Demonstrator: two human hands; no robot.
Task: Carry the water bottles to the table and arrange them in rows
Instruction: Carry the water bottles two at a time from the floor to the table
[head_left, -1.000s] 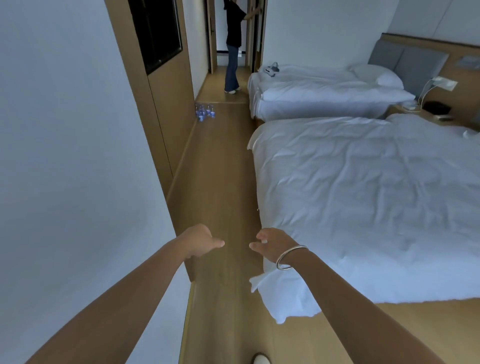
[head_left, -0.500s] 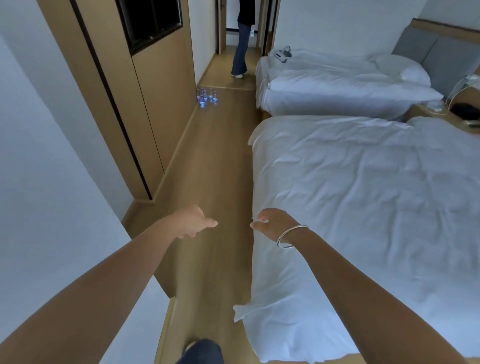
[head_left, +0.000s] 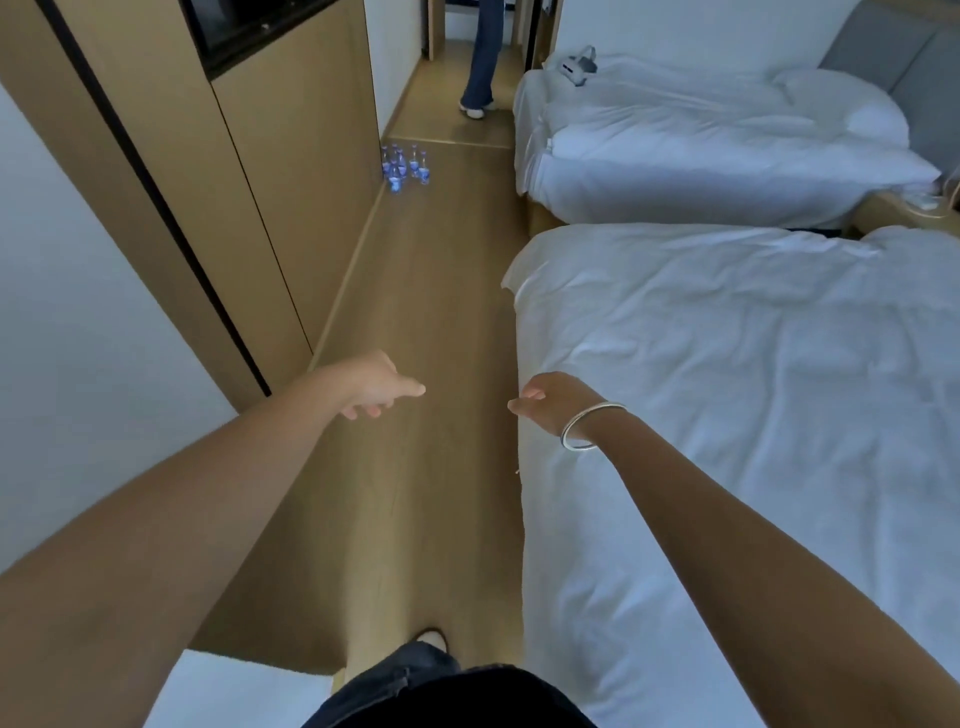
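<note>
Both hands, left (head_left: 375, 385) and right (head_left: 546, 406), reach forward holding nothing, fingers loosely curled. The near bed (head_left: 727, 389) has slid closer alongside; the person is walking down the floor (head_left: 431, 291). The bottles (head_left: 404, 165) stand clustered far ahead by the wall, nearer now, unfetched.

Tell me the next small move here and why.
Probably keep walking down the floor toward the bottles. They stand in a cluster by the wooden wall far ahead, well beyond reach, and the left hand and right hand are both held out holding nothing. The aisle beside the bed looks passable.
</note>
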